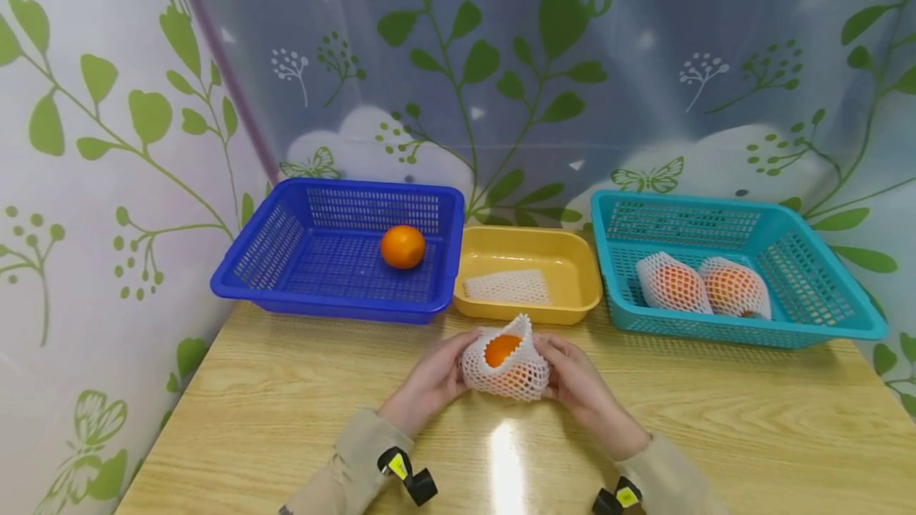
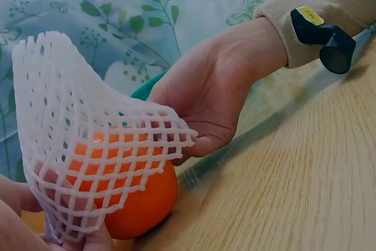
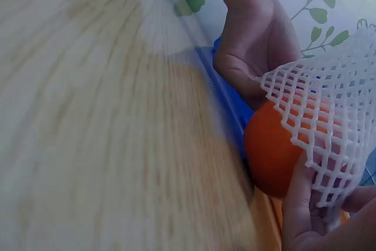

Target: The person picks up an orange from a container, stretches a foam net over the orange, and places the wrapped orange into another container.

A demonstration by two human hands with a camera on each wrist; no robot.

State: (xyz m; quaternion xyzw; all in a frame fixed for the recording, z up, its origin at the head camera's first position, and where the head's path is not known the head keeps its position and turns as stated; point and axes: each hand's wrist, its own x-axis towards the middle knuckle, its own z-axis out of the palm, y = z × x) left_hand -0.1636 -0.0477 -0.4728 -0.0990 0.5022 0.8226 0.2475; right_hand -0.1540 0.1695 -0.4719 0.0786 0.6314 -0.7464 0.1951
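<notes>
A white foam mesh sleeve (image 1: pixel 525 380) is drawn partway over an orange (image 1: pixel 503 351) at the front middle of the table. My left hand (image 1: pixel 432 381) pinches the sleeve's edge from the left. On the other side, my right hand (image 1: pixel 578 386) grips the mesh between thumb and fingers. In the left wrist view the bare lower part of the orange (image 2: pixel 147 207) sticks out below the netting, low over the wood. The sleeve (image 3: pixel 346 104) stands up loose above the fruit in the right wrist view.
A blue basket (image 1: pixel 336 307) at the back left holds one bare orange (image 1: pixel 402 247). Between the baskets, a yellow tray (image 1: pixel 529 238) contains a flat foam sleeve (image 1: pixel 508 287). Two sleeved oranges (image 1: pixel 673 283) lie in the teal basket (image 1: pixel 823 261) on the right. A patterned cloth hangs behind.
</notes>
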